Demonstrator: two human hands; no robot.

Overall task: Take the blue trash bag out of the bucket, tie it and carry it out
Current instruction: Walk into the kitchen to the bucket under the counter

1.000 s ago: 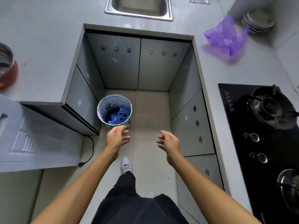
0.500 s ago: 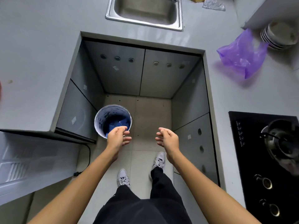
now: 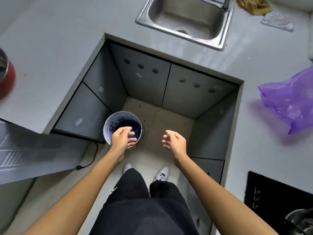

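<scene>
A round bucket (image 3: 108, 128) stands on the tiled floor at the left side of the recess between the grey counters. A dark blue trash bag (image 3: 126, 122) lines its inside. My left hand (image 3: 122, 139) hovers over the bucket's near rim with fingers curled and apart, holding nothing; whether it touches the bag is unclear. My right hand (image 3: 175, 143) is open over the floor, well to the right of the bucket.
Grey cabinet doors (image 3: 145, 78) wall the recess on three sides. A steel sink (image 3: 184, 19) sits at the back. A purple plastic bag (image 3: 291, 102) lies on the right counter, a black stove (image 3: 279, 204) nearer. A black cable (image 3: 88, 163) trails on the floor left.
I have stepped closer and the view has swung left. My left hand has moved forward over the bucket's rim. My right hand has opened and spread away to the right.
</scene>
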